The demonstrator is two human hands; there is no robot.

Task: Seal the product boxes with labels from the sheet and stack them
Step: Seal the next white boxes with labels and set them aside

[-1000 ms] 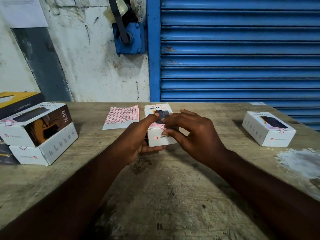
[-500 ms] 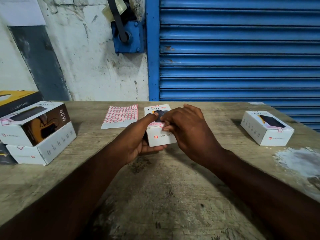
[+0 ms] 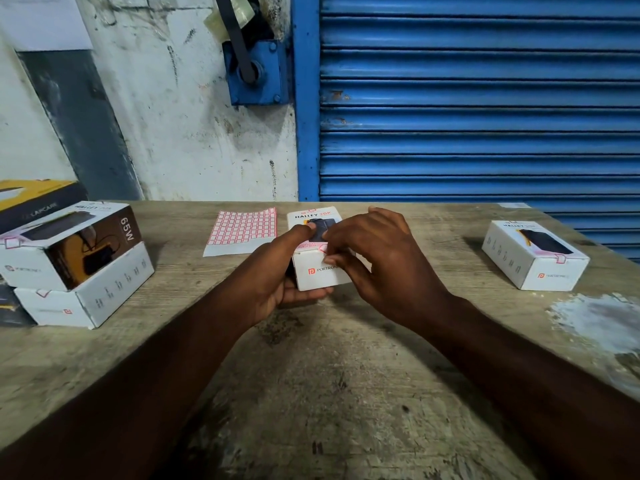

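A white product box [image 3: 316,276] marked HALLEY 20K sits at the table's centre. My left hand [image 3: 282,271] grips it from the left, thumb on its top and fingers curled under. My right hand [image 3: 375,256] has its fingertips on the box's front top edge, pressing a small red-bordered label [image 3: 322,249] there. The label sheet [image 3: 244,230], a grid of red-outlined stickers, lies flat just left of the box. Two sealed boxes are stacked at the left [image 3: 74,263]. Another sealed box [image 3: 535,254] lies at the right.
A black and yellow box [image 3: 38,199] stands behind the left stack at the table's far left edge. A blue roller shutter [image 3: 478,98] and a white wall back the wooden table [image 3: 329,375]. A pale patch [image 3: 595,320] marks the table's right side.
My right hand's fingers have slid from the box's top down onto its front edge. The left hand and box have stayed in place.
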